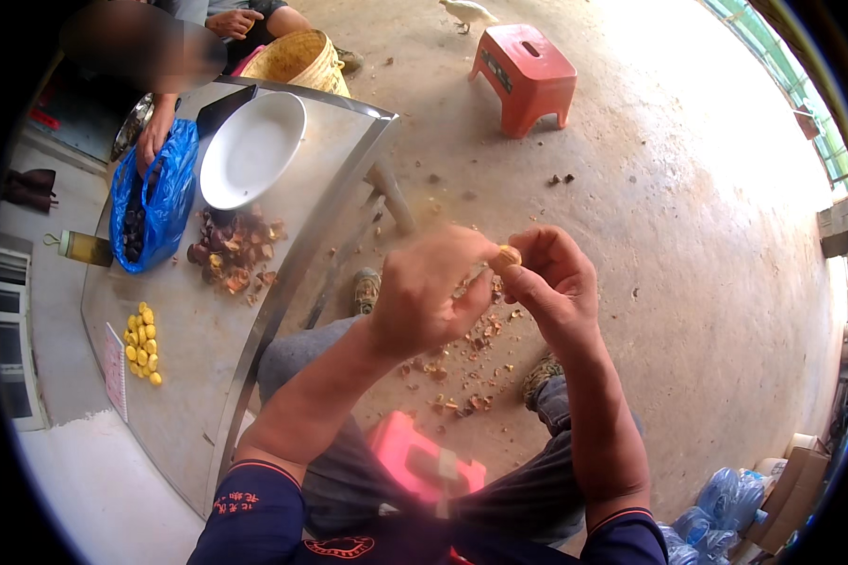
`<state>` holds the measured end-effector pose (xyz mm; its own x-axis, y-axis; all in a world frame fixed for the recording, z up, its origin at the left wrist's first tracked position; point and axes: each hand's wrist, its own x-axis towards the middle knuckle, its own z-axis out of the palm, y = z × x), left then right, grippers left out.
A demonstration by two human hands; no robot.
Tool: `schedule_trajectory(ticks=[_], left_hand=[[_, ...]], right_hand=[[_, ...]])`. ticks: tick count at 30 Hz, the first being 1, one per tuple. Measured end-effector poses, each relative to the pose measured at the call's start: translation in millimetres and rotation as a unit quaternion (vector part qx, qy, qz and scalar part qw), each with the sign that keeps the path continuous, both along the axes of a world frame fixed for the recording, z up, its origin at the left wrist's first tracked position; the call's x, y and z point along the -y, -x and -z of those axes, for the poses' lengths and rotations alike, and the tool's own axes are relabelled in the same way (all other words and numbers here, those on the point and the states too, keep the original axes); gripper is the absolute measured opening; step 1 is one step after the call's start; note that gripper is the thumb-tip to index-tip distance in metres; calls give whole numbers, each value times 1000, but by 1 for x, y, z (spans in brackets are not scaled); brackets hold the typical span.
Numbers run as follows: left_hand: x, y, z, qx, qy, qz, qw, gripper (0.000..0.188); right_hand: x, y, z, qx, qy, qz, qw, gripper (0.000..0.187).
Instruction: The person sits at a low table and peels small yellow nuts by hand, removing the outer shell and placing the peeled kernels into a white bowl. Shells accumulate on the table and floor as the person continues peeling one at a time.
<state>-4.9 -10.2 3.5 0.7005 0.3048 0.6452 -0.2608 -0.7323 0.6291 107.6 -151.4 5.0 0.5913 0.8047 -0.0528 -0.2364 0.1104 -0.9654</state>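
My right hand point(563, 287) pinches a peeled-looking yellow chestnut point(509, 256) between thumb and fingers, above the floor between my knees. Right beside it, my left hand point(433, 287) is curled, with its fingertips at the chestnut; motion blurs its fingers, so their grip is unclear. On the table to my left lies a heap of brown chestnut shells point(238, 248). Several yellow peeled chestnuts point(141, 341) sit together nearer to me. A blue plastic bag point(171, 209) of dark chestnuts stands behind them, with another person's hand point(154, 137) in its mouth.
A white oval dish point(252, 151) lies on the metal-edged table point(184, 414). Shell scraps point(466, 377) litter the floor below my hands. A pink stool point(415, 452) is beneath me; a red stool point(528, 71) stands ahead. A woven basket point(297, 58) is beyond the table, plastic bottles point(716, 508) lower right.
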Motion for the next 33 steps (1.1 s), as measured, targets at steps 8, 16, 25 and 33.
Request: schedule_trajectory(ticks=[8, 16, 25, 33], left_hand=[[3, 3, -5, -86, 79, -14, 993, 17], [3, 4, -9, -124, 174, -21, 977, 10], [-1, 2, 1, -93, 100, -38, 990, 3], [-12, 3, -8, -103, 147, -69, 981, 12]], right_hand=[[1, -2, 8, 50, -16, -13, 999, 34], [0, -4, 14, 32, -15, -21, 999, 34], [-1, -1, 11, 68, 21, -27, 997, 29], [-2, 3, -3, -40, 3, -50, 998, 33]])
